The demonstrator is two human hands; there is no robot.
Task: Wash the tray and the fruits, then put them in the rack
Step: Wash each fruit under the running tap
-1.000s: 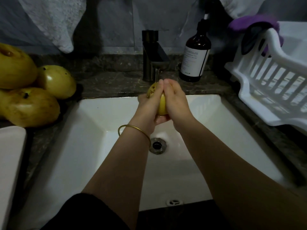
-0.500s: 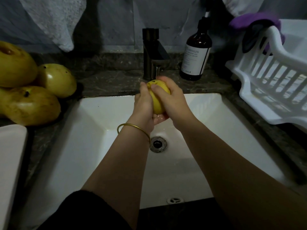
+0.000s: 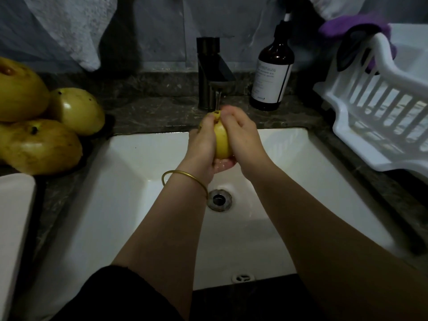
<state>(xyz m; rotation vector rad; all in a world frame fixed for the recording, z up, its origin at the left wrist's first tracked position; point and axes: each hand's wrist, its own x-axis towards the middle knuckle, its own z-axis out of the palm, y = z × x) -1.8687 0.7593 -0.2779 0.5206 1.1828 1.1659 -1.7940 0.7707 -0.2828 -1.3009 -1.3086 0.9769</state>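
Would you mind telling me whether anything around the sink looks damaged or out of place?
Nothing serious. The three fruits on the left counter show dark spots and blemishes on their skin. Otherwise both hands, left and right, hold one fruit under the tap, and the rack sits upright.

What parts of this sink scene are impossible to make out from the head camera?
- Fruit under the tap: mostly covered by the left hand and right hand.
- Bottle label: print too small and dim to read.
- Rack: cut off by the right edge, its contents unclear.
- White object at lower left: cut off by the left edge.
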